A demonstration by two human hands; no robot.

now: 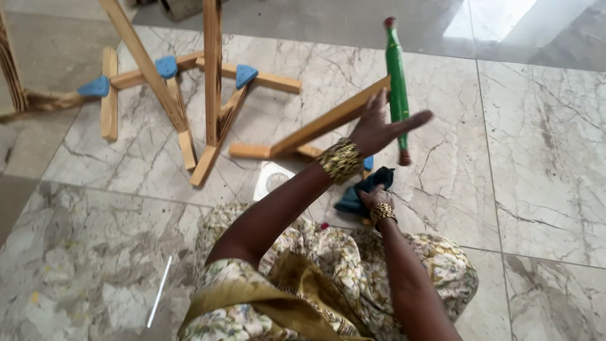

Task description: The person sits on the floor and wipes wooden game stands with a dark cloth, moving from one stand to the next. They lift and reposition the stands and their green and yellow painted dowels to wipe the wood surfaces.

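My left hand [379,129], with a gold beaded cuff on the wrist, is raised with its fingers spread. Its palm rests against the upper end of a slanted wooden slat [322,123]. Just right of it is a green stick with dark red ends [396,82]; one finger crosses in front of it. My right hand [377,197], wearing a gold bracelet, is closed on a dark teal cloth [363,189] held low against the foot of the wooden piece, near my lap in a floral dress.
A wooden frame of crossed slats [211,95] with blue corner pieces [245,74] stands on the marble floor [543,145] to the left. A white patterned sheet [273,180] lies beside my knee. A rope end [44,100] trails at far left.
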